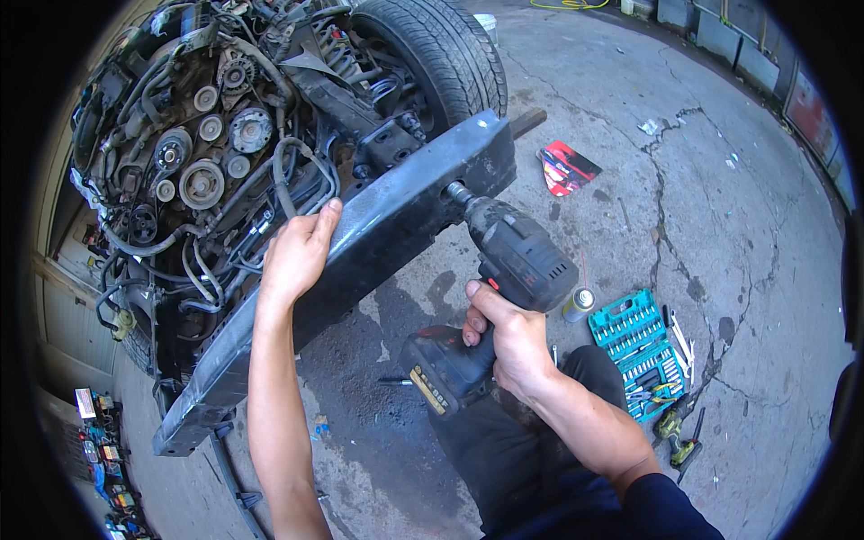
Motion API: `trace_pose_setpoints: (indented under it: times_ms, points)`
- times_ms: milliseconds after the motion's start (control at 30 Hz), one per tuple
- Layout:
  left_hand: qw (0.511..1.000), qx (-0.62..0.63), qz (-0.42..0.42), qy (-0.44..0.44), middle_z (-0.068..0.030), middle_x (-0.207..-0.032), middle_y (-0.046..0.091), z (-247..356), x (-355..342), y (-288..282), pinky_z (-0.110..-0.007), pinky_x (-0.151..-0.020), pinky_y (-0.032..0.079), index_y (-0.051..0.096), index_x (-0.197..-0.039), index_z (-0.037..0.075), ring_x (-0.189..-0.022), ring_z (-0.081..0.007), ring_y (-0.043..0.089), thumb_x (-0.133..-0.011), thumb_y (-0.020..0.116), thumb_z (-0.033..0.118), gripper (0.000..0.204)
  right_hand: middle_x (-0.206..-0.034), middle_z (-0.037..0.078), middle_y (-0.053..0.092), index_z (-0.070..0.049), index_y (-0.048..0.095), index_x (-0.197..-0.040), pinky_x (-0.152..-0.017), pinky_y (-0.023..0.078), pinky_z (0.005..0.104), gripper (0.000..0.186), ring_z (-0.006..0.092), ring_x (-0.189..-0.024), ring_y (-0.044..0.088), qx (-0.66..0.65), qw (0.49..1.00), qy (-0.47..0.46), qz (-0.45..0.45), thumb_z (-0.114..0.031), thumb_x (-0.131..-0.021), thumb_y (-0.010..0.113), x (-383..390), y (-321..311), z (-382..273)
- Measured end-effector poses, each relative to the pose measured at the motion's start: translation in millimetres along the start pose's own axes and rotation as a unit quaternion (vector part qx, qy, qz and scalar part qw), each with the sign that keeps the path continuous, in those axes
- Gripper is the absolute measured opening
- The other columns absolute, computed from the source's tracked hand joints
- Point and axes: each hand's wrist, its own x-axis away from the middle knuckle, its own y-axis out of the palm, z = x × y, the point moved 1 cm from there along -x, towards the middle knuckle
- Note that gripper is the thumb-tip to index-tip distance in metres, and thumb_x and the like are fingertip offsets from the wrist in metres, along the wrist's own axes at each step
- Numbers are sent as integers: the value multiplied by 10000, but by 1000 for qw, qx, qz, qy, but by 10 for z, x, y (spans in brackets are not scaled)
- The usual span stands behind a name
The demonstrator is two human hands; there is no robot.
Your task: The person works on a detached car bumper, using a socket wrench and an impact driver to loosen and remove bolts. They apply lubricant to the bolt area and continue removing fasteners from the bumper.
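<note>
Cordless impact wrench (522, 256) in use position at a metal crossbeam (396, 238), viewed from above. The wrench lies to the right of centre, its socket (459, 192) at an opening in the beam's front face near the upper right end; how far it enters cannot be told. The right hand (517, 337) grips the tool's handle, fingers wrapped round it, above the battery (445, 369). The left hand (297, 247) lies on the beam's upper edge, thumb along the top face; the other fingers are largely hidden, so their closure cannot be told. Behind the beam stands the exposed engine (201, 184), with pulleys and hoses, and a tyre (450, 63) at its right. On the cracked concrete floor (720, 225), right of the wrench, are a spray can (580, 304), a teal socket case (630, 337) and, farther down, a green power tool (677, 436); a red-and-black sheet (569, 168) lies near the beam's end.
</note>
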Motion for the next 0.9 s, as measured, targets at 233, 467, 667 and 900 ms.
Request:
trace_pose_setpoints:
  times_ms: [233,467,667,900]
  points:
    - [1000,-8,-3,-5,-246,-870,705,0,-2,-4,-497,-874,504,734,-945,35,-972,-450,677,-994,391,650,706,-733,11,527,-44,577,-931,-523,437,294,110,106,-594,495,20,1000,-18,-11,-64,-914,683,-15,-19,-8]
    - [1000,-6,-7,-9,-248,-892,707,-6,-11,0,-496,-886,502,734,-954,38,-1000,-452,671,-992,387,654,707,-722,10,522,-47,577,-929,-523,438,294,111,106,-593,496,22,1000,-18,-4,-68,-915,684,-2,-4,-8]
    - [1000,-3,-5,-4,-248,-866,702,-20,-14,7,-499,-871,502,728,-938,31,-973,-457,674,-993,388,652,711,-720,9,519,-54,567,-921,-518,439,294,122,105,-587,496,26,1000,-11,-6,-64,-909,687,-7,-22,-26]
    - [1000,-8,-8,-6,-245,-832,697,-16,-25,12,-496,-850,504,722,-915,24,-948,-455,679,-995,388,651,715,-732,13,524,-62,559,-915,-516,437,295,122,106,-587,498,39,999,-22,-6,-55,-902,681,-9,-23,-33]
